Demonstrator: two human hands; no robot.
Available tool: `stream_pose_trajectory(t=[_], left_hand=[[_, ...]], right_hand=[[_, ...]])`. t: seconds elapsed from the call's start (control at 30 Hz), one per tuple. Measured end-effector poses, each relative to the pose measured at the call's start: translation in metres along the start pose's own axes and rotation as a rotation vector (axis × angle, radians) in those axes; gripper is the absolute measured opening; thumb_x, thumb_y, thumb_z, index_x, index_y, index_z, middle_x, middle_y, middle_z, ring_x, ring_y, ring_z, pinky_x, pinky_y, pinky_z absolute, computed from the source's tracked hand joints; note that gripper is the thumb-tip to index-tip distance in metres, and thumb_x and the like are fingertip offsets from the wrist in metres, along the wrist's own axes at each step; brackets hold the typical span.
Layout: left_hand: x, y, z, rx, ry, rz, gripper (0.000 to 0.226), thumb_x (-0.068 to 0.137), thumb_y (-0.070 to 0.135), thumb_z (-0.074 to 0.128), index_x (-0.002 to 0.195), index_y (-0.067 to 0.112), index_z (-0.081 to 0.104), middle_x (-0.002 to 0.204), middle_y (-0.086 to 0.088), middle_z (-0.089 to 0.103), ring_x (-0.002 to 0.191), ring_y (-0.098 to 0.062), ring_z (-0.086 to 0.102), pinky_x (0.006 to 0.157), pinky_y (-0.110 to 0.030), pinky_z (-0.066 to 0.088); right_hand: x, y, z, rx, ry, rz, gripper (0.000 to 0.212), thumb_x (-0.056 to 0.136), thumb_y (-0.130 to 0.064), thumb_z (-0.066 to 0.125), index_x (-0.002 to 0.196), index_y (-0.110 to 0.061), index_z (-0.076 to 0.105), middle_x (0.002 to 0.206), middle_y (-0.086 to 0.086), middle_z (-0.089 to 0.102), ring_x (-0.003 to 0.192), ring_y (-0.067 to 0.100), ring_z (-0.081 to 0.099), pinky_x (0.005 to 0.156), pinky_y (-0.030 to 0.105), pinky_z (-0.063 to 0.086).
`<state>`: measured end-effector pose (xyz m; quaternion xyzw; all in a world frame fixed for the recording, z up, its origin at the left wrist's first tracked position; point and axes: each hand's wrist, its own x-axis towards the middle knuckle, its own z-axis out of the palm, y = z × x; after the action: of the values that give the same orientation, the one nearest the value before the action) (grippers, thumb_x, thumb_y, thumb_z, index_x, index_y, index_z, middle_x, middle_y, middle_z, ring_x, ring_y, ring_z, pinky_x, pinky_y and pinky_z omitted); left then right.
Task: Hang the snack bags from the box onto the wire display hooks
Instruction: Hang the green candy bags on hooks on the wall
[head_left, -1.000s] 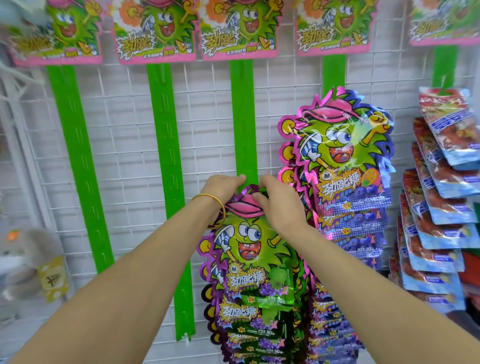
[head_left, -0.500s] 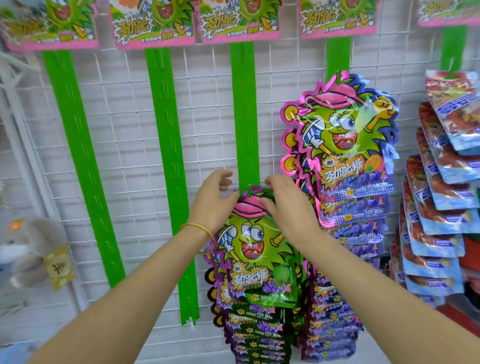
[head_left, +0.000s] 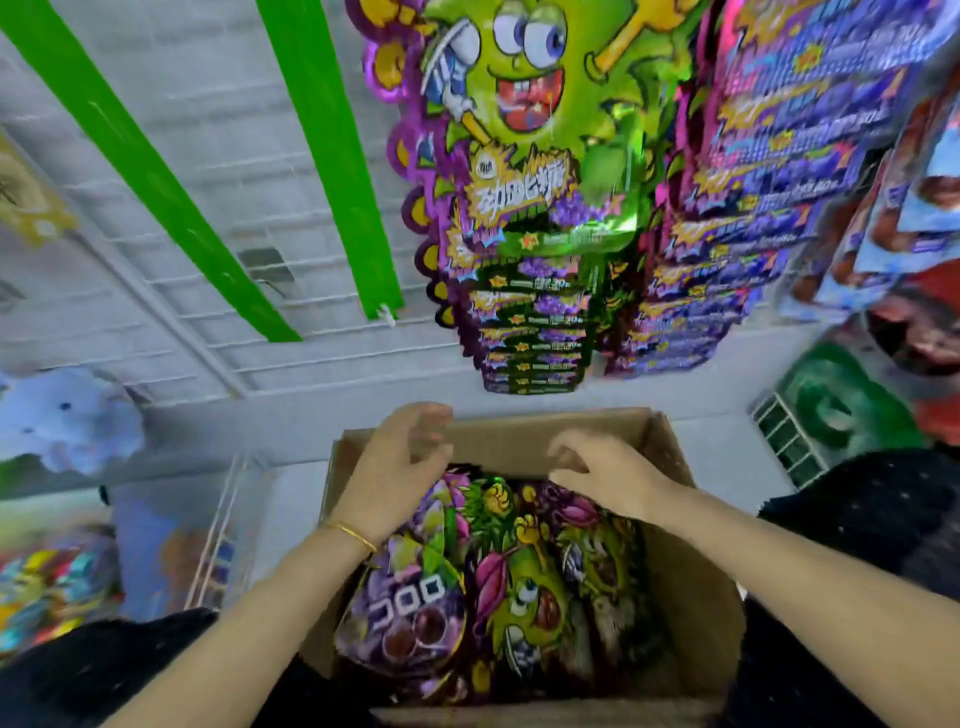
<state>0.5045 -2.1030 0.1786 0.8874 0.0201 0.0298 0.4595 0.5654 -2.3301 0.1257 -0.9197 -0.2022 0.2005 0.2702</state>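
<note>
An open cardboard box (head_left: 691, 613) sits below me, filled with shiny green-and-purple snack bags (head_left: 524, 597) and one purple bag (head_left: 405, 618) on the left. My left hand (head_left: 400, 473) hovers over the box's far left with fingers loosely curled, holding nothing. Over the far right hangs my right hand (head_left: 602, 480), fingers relaxed and empty, just above the bags. On the wire grid above, a column of hung snack bags (head_left: 519, 171) dangles from a green strip.
Two bare green strips (head_left: 332, 156) run down the white wire grid (head_left: 208, 130). A second bag column (head_left: 737, 171) and red-blue packets (head_left: 914, 171) hang at right. A white plush toy (head_left: 67, 415) sits at left, a green basket (head_left: 836, 410) at right.
Both hands have left the hung bag on the strip and dropped down to the box. My view has tilted downward onto the box.
</note>
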Motion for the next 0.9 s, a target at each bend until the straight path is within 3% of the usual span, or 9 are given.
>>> stream_pose_trajectory(t=[0.1,0.2,0.3,0.37,0.43,0.63,0.7,0.8,0.9], left_hand=[[-0.003,-0.018,0.009,-0.096,-0.049,-0.144,0.032,0.083,-0.004,0.058,0.097,0.025,0.053,0.097,0.008,0.059,0.091,-0.003,0.056,0.092,-0.027,0.042],[0.003,-0.027,0.015,-0.104,-0.091,-0.195,0.027,0.084,-0.002,0.057,0.102,0.018,0.053,0.102,0.000,0.059,0.099,-0.012,0.055,0.092,-0.025,0.043],[0.005,-0.035,0.021,-0.101,-0.114,-0.224,0.025,0.085,0.000,0.056,0.103,0.018,0.054,0.105,-0.003,0.059,0.099,-0.013,0.055,0.078,-0.010,0.046],[0.003,-0.037,0.025,-0.115,-0.122,-0.243,0.025,0.086,0.000,0.056,0.103,0.017,0.054,0.107,-0.006,0.060,0.100,-0.015,0.056,0.075,-0.009,0.047],[0.002,-0.038,0.027,-0.129,-0.135,-0.252,0.025,0.086,0.000,0.055,0.104,0.016,0.055,0.108,-0.008,0.060,0.098,-0.017,0.057,0.080,-0.020,0.049],[-0.005,-0.038,0.026,-0.104,-0.152,-0.241,0.023,0.088,0.008,0.056,0.105,0.024,0.055,0.105,0.002,0.062,0.093,-0.010,0.060,0.079,-0.024,0.052],[-0.007,-0.038,0.026,-0.088,-0.155,-0.237,0.023,0.088,0.009,0.056,0.105,0.025,0.055,0.106,0.003,0.062,0.094,-0.008,0.060,0.078,-0.023,0.052],[-0.009,-0.036,0.027,-0.071,-0.163,-0.233,0.023,0.088,0.009,0.055,0.106,0.024,0.055,0.107,0.003,0.061,0.093,-0.007,0.059,0.078,-0.023,0.052],[-0.012,-0.035,0.030,-0.063,-0.187,-0.234,0.024,0.088,0.009,0.055,0.109,0.020,0.056,0.111,0.001,0.061,0.093,-0.010,0.059,0.084,-0.027,0.051]], right_hand=[[0.007,0.021,0.043,-0.067,-0.225,0.072,0.049,0.090,-0.029,0.058,0.134,-0.014,0.042,0.135,0.008,0.047,0.121,0.023,0.049,0.097,0.032,0.041],[0.017,0.026,0.064,-0.183,-0.281,-0.010,0.066,0.090,-0.021,0.058,0.146,-0.019,0.023,0.151,0.004,0.025,0.134,0.024,0.037,0.104,0.033,0.038],[0.027,0.034,0.077,-0.234,-0.325,0.019,0.072,0.090,-0.018,0.058,0.148,-0.021,0.015,0.152,0.007,0.028,0.134,0.026,0.038,0.102,0.037,0.041],[0.027,0.041,0.085,-0.260,-0.369,0.071,0.072,0.089,-0.018,0.059,0.146,-0.018,0.015,0.146,0.011,0.037,0.128,0.029,0.045,0.098,0.040,0.044],[0.024,0.045,0.090,-0.268,-0.372,0.075,0.066,0.088,-0.017,0.061,0.141,-0.014,0.022,0.145,0.012,0.038,0.126,0.030,0.046,0.096,0.042,0.045],[0.020,0.048,0.092,-0.424,-0.319,-0.086,0.056,0.085,-0.017,0.063,0.132,-0.019,0.032,0.149,0.002,0.024,0.115,0.028,0.051,0.079,0.039,0.049],[0.020,0.051,0.094,-0.507,-0.293,-0.173,0.043,0.085,-0.011,0.060,0.122,-0.017,0.039,0.140,0.004,0.035,0.103,0.026,0.053,0.070,0.036,0.045],[0.017,0.048,0.085,-0.589,-0.210,-0.210,0.009,0.081,-0.026,0.057,0.085,-0.018,0.058,0.089,0.001,0.060,0.066,0.015,0.051,0.057,0.031,0.040],[0.016,0.039,0.067,-0.519,-0.278,-0.306,0.025,0.089,-0.026,0.050,0.065,-0.020,0.048,0.063,-0.005,0.050,0.063,0.014,0.053,0.069,0.031,0.042]])
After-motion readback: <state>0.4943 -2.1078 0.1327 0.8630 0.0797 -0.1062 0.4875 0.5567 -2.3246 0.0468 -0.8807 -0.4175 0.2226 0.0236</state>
